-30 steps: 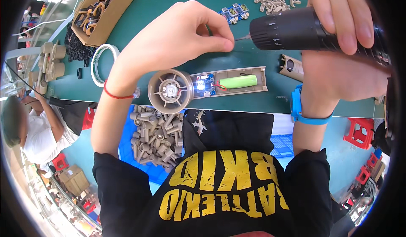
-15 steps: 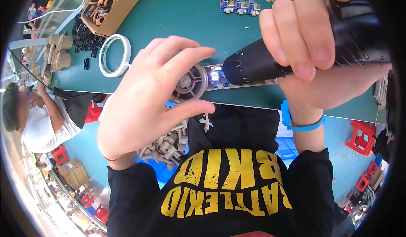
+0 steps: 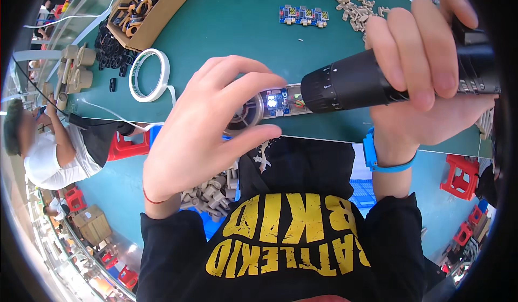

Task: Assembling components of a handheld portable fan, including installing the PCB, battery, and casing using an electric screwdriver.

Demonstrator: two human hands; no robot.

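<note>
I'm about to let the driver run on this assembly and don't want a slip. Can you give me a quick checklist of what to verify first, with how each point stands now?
1. Right hand has a full grip on the black electric screwdriver: ok.
2. Left hand steadies the tan assembly at its round end: ok, fingers curl over it.
3. Driver tip seated on a screw: cannot tell, the tip is hidden behind the driver's nose.
4. Left fingertips well away from the driver's nose: not ok, they sit close beside it.
5. Small blue circuit board in place in the assembly: ok.
6. Tape roll out of the way: ok, apart to the left.
</note>
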